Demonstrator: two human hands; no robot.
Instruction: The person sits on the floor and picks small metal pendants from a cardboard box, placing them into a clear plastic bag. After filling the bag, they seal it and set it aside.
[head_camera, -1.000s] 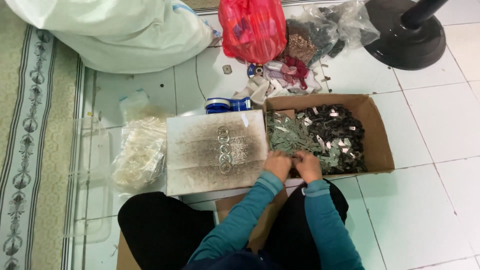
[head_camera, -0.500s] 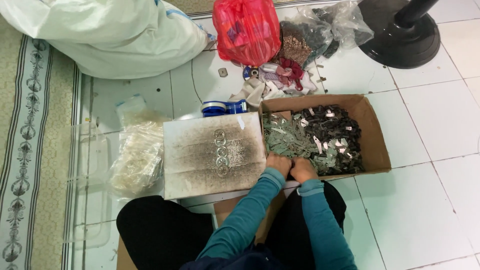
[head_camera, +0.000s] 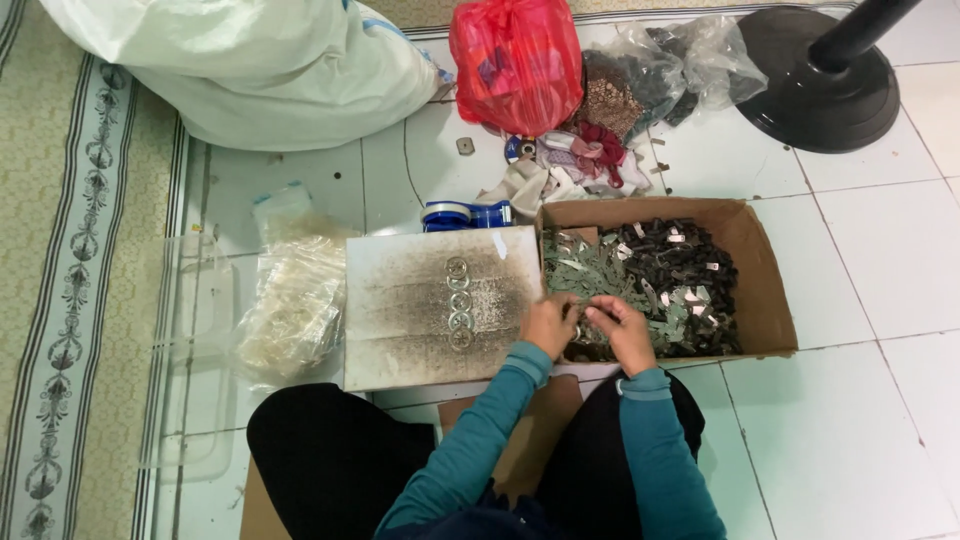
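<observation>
My left hand and my right hand meet at the near left corner of an open cardboard box. The box is full of small grey-green and black metal pieces. Both hands are curled together over something small, which I cannot make out. Just left of the hands lies a worn white board with a short row of small metal rings on it. Teal sleeves cover both arms.
A clear bag of small pale parts lies left of the board, beside a clear plastic tray. A blue tape dispenser, a red bag, clear bags, a large white sack and a black fan base stand beyond. Carpet lies at left.
The view has shifted slightly. My hands stay together at the box's near corner, working with small motions; nothing else has moved.
</observation>
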